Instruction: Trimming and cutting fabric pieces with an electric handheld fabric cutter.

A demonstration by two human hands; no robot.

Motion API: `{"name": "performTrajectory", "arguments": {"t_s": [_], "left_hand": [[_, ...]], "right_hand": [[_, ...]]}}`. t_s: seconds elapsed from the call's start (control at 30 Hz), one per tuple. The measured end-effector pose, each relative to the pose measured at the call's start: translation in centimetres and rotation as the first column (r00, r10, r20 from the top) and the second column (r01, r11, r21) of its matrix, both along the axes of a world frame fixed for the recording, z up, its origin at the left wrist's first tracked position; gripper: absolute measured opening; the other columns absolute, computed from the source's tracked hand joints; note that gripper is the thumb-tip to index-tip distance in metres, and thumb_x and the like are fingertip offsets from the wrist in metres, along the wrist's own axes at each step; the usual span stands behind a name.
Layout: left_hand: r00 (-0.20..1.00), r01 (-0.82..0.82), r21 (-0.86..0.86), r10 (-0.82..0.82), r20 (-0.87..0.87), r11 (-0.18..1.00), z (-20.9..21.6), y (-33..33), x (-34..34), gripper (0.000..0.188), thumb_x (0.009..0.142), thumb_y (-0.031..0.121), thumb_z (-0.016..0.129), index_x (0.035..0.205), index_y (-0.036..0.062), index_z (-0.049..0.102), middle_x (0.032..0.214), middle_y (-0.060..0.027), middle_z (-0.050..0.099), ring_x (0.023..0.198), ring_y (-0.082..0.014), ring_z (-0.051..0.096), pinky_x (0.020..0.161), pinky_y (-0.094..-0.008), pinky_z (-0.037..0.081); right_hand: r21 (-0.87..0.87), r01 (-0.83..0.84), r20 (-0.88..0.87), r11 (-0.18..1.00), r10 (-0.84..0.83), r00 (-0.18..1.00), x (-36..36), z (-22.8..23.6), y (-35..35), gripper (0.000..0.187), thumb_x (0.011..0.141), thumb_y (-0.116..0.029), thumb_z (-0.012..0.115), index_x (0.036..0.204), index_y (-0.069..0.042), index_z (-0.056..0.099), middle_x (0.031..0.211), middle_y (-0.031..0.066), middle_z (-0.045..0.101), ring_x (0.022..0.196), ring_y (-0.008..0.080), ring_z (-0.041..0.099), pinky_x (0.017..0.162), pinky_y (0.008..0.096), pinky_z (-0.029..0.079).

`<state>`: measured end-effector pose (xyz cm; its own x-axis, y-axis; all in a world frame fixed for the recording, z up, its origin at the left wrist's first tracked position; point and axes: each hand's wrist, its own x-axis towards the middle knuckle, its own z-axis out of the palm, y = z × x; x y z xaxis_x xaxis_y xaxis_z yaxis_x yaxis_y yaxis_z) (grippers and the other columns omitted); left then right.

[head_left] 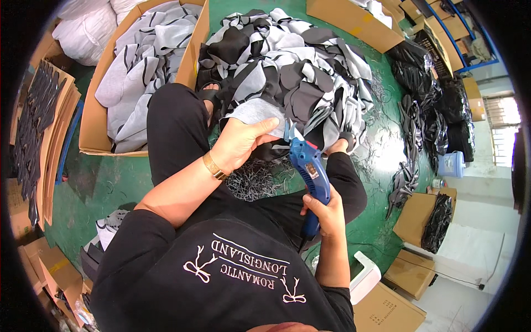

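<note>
My left hand [239, 143] pinches a light grey fabric piece [258, 112] between thumb and fingers. Wrapped round the handle of blue electric scissors [308, 166] is my right hand [327, 214]. The tool's pointed blade head is at the right edge of the grey piece, close to my left fingertips; whether it touches the cloth I cannot tell. Beyond both hands lies a large heap of grey and black cut fabric pieces [310, 88], between my feet. Thin curled trimmings [251, 181] are piled on the green floor below my left hand.
At the left stands an open cardboard box [192, 52] full of grey fabric pieces. Black plastic bags [437, 116] and a pale blue bucket [451, 164] line the right side. A white plastic stool [365, 275] is near my right elbow. Another carton [354, 22] stands at the back.
</note>
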<state>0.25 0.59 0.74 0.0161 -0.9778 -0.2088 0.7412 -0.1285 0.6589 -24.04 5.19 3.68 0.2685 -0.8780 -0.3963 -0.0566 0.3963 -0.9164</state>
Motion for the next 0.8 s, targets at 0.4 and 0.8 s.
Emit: {"name": "performTrajectory", "arguments": {"t_s": [0.4,0.8], "left_hand": [[0.984,-0.035,-0.077,0.048,0.173,0.996,0.3,-0.2,-0.7,0.027,0.083,0.001,0.067,0.108,-0.0011,0.058,0.098,-0.0079,0.064,0.088,-0.0146,0.063,0.078,-0.0283,0.053],[0.851,0.189,-0.278,-0.016,0.526,0.942,1.5,-0.9,1.4,0.019,0.079,0.003,0.066,0.096,0.0010,0.061,0.088,-0.0023,0.062,0.080,-0.0104,0.057,0.074,-0.0265,0.047]], "right_hand": [[0.055,0.031,0.012,0.998,-0.031,0.999,0.1,-0.8,0.2,0.031,0.074,-0.002,0.069,0.102,0.004,0.055,0.071,0.0062,0.058,0.055,0.0154,0.057,0.051,0.0271,0.048],[0.046,-0.070,-0.075,0.996,0.073,0.994,-1.5,1.5,-1.5,0.034,0.073,0.000,0.068,0.104,0.004,0.055,0.081,0.0071,0.059,0.058,0.0136,0.058,0.052,0.0277,0.050]]}}
